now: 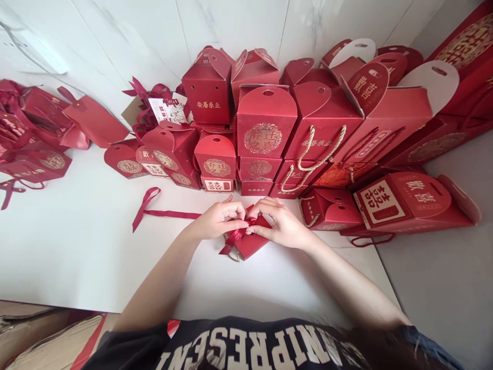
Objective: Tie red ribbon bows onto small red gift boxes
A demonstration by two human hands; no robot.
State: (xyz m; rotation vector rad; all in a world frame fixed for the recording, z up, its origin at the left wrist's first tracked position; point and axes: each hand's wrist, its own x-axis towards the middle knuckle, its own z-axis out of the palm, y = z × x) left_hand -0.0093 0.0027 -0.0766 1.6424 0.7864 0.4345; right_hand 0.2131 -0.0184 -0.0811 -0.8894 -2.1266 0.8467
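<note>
A small red box [251,246] rests on the white table in front of me, with a dark red ribbon [235,236] gathered on top and a gold cord at its lower left. My left hand [223,220] pinches the ribbon from the left, thumb and fingers closed together. From the right, my right hand [279,223] pinches at the same ribbon, its fingertips close to those of my left hand. A loose ribbon length [169,213] runs leftward over the table and ends in a loop. The exact grip at the fingertips is partly hidden.
Stacked red gift boxes [265,123] stand along the marbled wall behind my hands. Red boxes with ribbons [34,133] lie at the far left. More boxes [416,200] sit at the right. Cardboard boxes [50,339] are below the table's front edge.
</note>
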